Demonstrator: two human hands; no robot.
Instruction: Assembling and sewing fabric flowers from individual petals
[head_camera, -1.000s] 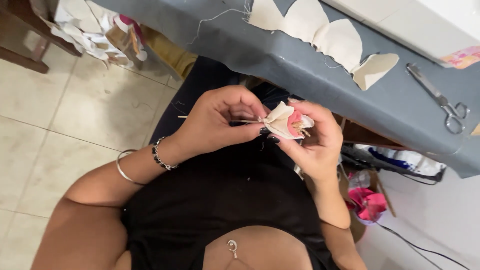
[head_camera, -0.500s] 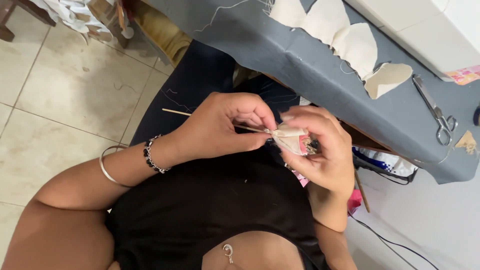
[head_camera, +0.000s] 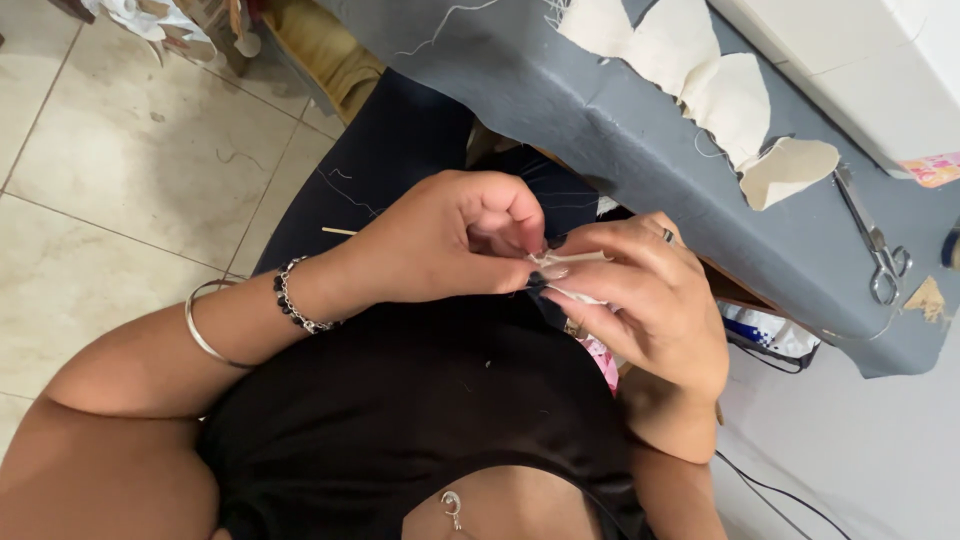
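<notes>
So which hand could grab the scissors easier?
Probably the right hand: it is nearer the scissors on the grey table. The left hand is farther away. Both pinch the small cloth piece.

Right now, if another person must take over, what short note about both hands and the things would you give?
Left hand: closed, pinching the small cream fabric piece; a thin wooden stick pokes out behind it.
Right hand: closed around the same piece from the other side, over the lap.
Table: a row of cream fabric cutouts and scissors lie on its grey cover.
Done: cutouts are cut.
Left: the piece in the hands is in work; how far cannot be seen.
</notes>
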